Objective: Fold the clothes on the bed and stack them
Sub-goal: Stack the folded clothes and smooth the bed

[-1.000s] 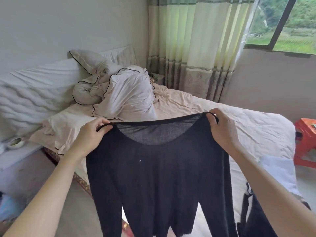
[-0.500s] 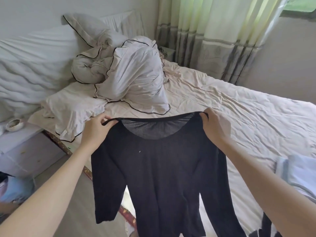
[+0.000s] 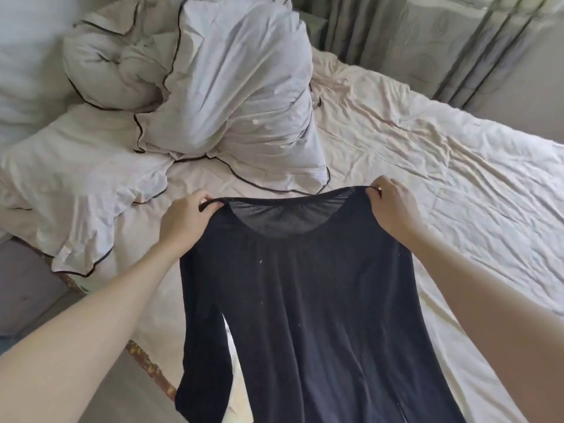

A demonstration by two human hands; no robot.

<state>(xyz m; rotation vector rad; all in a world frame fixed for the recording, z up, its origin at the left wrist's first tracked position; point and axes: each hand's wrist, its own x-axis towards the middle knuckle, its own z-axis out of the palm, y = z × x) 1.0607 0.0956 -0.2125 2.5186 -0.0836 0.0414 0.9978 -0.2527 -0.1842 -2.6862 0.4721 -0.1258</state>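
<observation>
The black top (image 3: 305,300) hangs over the near edge of the bed (image 3: 427,166), below the bunched white duvet (image 3: 241,96). The left hand (image 3: 183,221) and right hand (image 3: 392,206) each pinch a shoulder at the neckline. The thin, limp fabric may land crooked, its hanging sleeves bunching underneath.

Single head view, looking forward and down, close over bed (image 3: 427,166) edge.
</observation>
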